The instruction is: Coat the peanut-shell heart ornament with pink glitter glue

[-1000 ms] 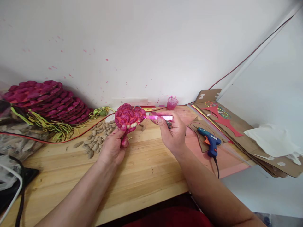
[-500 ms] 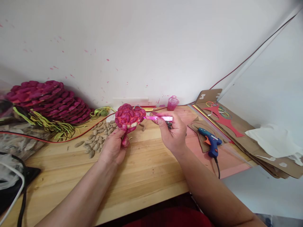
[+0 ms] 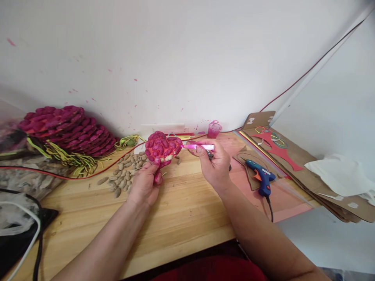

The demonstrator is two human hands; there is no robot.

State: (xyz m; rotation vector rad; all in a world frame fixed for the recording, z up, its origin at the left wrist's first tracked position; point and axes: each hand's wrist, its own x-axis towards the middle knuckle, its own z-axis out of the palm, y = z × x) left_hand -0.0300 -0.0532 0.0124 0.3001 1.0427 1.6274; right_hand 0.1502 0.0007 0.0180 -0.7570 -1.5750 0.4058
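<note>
My left hand (image 3: 146,181) is closed on the lower edge of a flat piece covered in magenta-painted peanuts (image 3: 159,146), lifted above the table. A few peanuts along its lower edge are pale and unpainted. My right hand (image 3: 215,164) pinches a short pink-and-white paintbrush (image 3: 202,146). Its pink tip touches or nearly touches the right edge of the piece; the bristles are too small to make out. Loose unpainted peanuts (image 3: 124,175) lie behind and left of my left hand. At the back by the wall stands a plastic cup stained with pink paint (image 3: 214,129).
A stack of similar magenta pieces (image 3: 67,125) with yellow-green strings (image 3: 73,158) stands at left. A red-and-black cable (image 3: 111,166) crosses the table. On the right lie a blue glue gun (image 3: 263,179), cardboard sheets (image 3: 318,191), red cutouts (image 3: 281,152) and white cloth or paper (image 3: 340,173).
The view has shifted slightly, so things at left appear farther right. The peanut piece has tilted a little, showing more of its pale peanuts. The brush tip stays at its right edge.
</note>
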